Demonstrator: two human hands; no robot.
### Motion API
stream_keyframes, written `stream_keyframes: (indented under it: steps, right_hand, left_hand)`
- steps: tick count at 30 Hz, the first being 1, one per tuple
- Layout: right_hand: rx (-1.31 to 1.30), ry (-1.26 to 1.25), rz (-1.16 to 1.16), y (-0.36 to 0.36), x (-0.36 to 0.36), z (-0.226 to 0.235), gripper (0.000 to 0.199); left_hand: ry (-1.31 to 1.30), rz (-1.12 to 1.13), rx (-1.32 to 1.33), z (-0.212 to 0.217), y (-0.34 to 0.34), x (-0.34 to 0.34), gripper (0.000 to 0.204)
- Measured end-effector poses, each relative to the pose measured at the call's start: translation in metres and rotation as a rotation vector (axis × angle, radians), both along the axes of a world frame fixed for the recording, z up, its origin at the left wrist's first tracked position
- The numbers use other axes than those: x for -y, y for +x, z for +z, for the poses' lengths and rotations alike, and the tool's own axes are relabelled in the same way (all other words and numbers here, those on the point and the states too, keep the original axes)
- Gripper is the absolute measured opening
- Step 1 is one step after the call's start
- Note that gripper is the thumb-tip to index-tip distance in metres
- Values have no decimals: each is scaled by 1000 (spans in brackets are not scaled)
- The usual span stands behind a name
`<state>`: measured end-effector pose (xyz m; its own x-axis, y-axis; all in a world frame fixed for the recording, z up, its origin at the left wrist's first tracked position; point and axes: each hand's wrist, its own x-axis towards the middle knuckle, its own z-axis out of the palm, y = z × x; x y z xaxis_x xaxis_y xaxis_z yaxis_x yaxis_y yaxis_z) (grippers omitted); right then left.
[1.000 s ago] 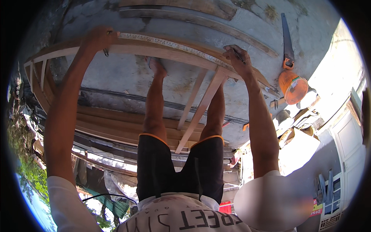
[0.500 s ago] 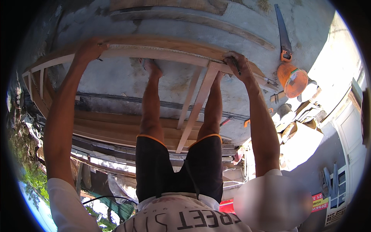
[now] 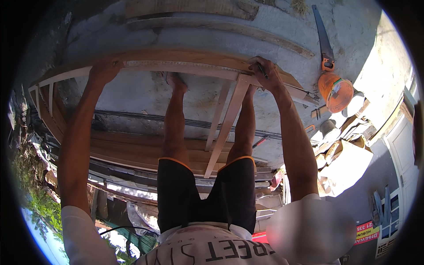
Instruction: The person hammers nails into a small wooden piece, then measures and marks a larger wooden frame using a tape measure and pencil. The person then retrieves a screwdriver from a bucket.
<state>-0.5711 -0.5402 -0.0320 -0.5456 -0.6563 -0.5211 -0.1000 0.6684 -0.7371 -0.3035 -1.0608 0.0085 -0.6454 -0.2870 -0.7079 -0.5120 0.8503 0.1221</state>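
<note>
A pale measuring tape (image 3: 176,65) lies stretched along the long near rail of a wooden frame (image 3: 223,123). My left hand (image 3: 105,72) is closed at the tape's left end, against the rail's top edge. My right hand (image 3: 268,74) rests on the rail by the joint with a crosspiece, its fingers closed round a dark pen (image 3: 262,70). Whether those fingers also pinch the tape is hidden. My legs stand inside the frame, on either side of its middle.
A handsaw (image 3: 324,42) with an orange handle lies on the concrete floor at the far right, beside an orange bucket (image 3: 326,84). Loose planks (image 3: 229,27) lie beyond the frame. Bags and scraps (image 3: 344,150) crowd the right, near a white door (image 3: 403,154).
My left hand has come slightly nearer along the rail. My right hand has shifted a little left, and the pen in it has turned. The whole view has tilted slightly.
</note>
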Motion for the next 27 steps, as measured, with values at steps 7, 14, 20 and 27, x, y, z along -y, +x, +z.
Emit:
stream_keyframes:
  steps: [7,14,20,27]
  right_hand:
    - [7,98,87,8,30,13,22]
    - [90,143,-147,18,77,16,28]
    - [343,13,-141,21,127,2,38]
    - [151,-9,30,35,139,-18,37]
  left_hand:
    - [7,172,75,21,-1,-19,39]
    - [68,285,72,29,0,-24,38]
    - [-2,199,54,25,3,-26,41]
    - [-34,138,104,22,3,-25,47]
